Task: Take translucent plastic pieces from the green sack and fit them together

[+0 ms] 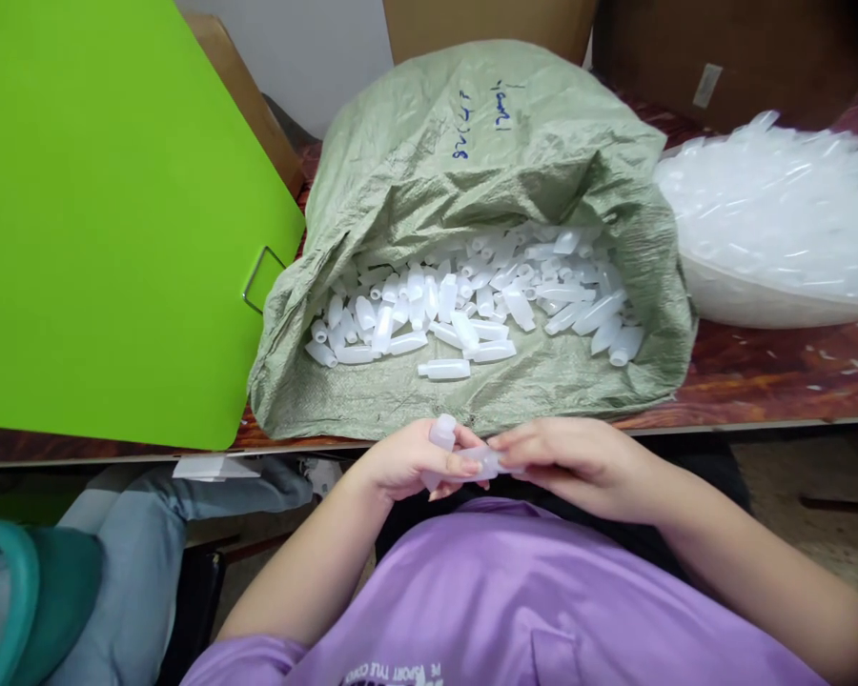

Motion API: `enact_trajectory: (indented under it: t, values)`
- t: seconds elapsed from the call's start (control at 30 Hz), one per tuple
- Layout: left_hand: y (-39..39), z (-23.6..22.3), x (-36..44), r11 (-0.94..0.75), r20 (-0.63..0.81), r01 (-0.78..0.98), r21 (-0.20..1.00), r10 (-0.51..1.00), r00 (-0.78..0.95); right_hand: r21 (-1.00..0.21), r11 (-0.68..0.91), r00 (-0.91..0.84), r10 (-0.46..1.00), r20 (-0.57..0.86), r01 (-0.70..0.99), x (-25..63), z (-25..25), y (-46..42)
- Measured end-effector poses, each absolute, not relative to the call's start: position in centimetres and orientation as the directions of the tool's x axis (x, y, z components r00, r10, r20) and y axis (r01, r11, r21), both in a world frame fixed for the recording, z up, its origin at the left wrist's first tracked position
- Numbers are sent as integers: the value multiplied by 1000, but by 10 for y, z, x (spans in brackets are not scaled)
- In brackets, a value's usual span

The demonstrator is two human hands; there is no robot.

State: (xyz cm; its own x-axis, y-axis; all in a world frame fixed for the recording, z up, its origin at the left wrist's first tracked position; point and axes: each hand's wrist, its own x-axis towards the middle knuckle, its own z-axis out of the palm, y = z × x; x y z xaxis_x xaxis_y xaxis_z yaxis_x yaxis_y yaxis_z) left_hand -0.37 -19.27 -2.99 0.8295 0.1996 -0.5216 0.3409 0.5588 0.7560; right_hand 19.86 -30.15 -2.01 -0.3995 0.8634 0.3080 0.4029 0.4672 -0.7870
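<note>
My left hand [413, 459] is closed around small translucent white plastic bottles [441, 433]; at least two show, one pointing up and one lying sideways under the thumb. Against the neck end of the sideways bottle [478, 464], the fingers of my right hand [579, 465] are pinched together. What lies inside the right fingertips is partly hidden. Both hands are just off the table's front edge, close to my body. Beyond them a pale green woven sack [500, 191] lies on its side with its mouth towards me. Many loose bottles of the same kind [464, 329] lie inside it.
A bright green board [114, 229] with a wire handle stands at the left. On the right, a clear bag [779, 229] bulges with translucent pieces. Cardboard boxes [486, 29] are behind the sack. A teal bucket [57, 600] and another person's jeans [143, 534] are at lower left.
</note>
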Motion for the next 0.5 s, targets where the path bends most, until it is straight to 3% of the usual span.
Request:
enact_trajectory:
  t: [0.1,0.23,0.3,0.5]
  values:
    - [-188,-32,-7,542,-548,423,726,84,832,-729,526,-461,828,320,438,194,-16,-308]
    - [-184,-34,-9,459,-547,469,755,45,836,-803,447,-469,849,241,395,191,-15,-311]
    - [-184,-33,-8,432,-558,491,756,36,829,-783,473,-486,836,255,403,190,-17,-311]
    - [-185,-26,-5,423,-554,447,788,171,815,-659,488,-408,867,287,572,187,-26,-312]
